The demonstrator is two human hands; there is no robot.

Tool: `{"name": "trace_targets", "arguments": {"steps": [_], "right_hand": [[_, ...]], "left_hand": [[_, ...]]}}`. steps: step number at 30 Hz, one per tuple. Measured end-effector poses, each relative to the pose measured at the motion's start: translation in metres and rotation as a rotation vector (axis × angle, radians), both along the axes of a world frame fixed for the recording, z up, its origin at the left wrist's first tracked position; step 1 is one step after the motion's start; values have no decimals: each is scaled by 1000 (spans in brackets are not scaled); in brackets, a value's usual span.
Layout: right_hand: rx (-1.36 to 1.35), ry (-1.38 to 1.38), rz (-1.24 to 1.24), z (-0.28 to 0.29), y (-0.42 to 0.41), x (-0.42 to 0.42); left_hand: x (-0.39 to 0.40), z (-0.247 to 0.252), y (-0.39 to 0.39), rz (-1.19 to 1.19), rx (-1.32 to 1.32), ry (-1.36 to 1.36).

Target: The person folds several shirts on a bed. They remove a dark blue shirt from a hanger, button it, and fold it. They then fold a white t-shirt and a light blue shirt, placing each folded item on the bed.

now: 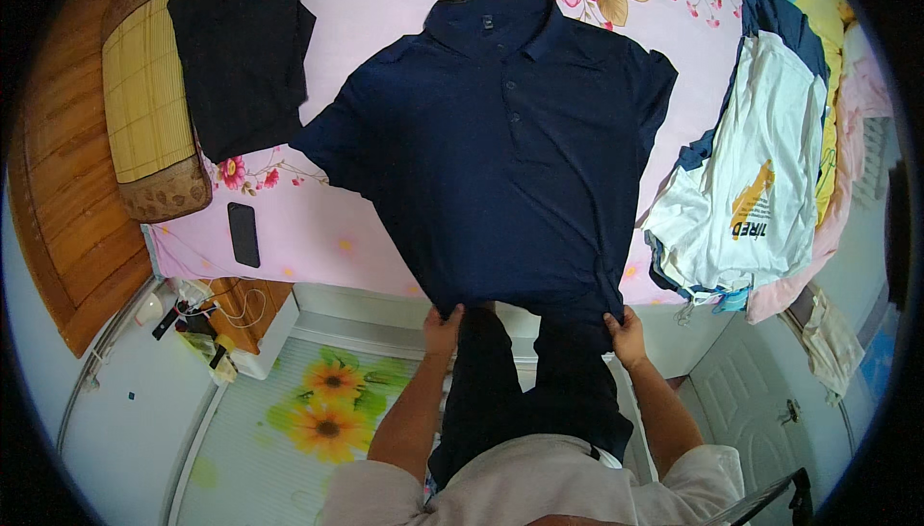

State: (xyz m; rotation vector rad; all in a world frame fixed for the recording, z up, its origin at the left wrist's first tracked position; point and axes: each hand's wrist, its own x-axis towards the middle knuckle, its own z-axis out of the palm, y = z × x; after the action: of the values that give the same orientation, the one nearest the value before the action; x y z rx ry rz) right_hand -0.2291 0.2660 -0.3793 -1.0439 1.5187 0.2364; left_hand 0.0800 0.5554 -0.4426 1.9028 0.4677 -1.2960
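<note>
A navy short-sleeved polo shirt (498, 158) lies spread front side up on a bed, its collar away from me and its hem at the near edge. My left hand (442, 330) pinches the hem's left corner. The right corner is gripped between the thumb and fingers of my right hand (626, 335). Between the hands the hem sags a little past the mattress edge, above my dark trousers. Slight creases run down the shirt's right side below the buttoned placket.
On the pink floral bed sheet (346, 237) lie folded black clothing (242, 64), a dark phone (244, 234) and a pillow with a woven mat cover (148, 86). White and navy garments (765, 165) are piled at right. A wooden bedside cabinet (242, 309) holds cables at lower left.
</note>
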Motion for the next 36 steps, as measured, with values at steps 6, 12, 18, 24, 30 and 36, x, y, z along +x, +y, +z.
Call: {"name": "trace_targets", "arguments": {"steps": [6, 12, 18, 24, 30, 36], "right_hand": [[134, 30, -175, 39, -17, 18], [203, -224, -649, 69, -56, 47], [219, -553, -671, 100, -179, 165], [198, -828, -676, -17, -322, 306], [-575, -563, -200, -34, -271, 331], [-1168, 50, 605, -35, -206, 264]], "left_hand": [[1, 40, 40, 216, -69, 4], [62, 115, -25, 464, -44, 319], [192, 142, -133, 487, -274, -97], [347, 24, -235, 605, -471, -59], [290, 9, -236, -209, 125, -801], [220, 23, -194, -780, 236, -1139]]}}
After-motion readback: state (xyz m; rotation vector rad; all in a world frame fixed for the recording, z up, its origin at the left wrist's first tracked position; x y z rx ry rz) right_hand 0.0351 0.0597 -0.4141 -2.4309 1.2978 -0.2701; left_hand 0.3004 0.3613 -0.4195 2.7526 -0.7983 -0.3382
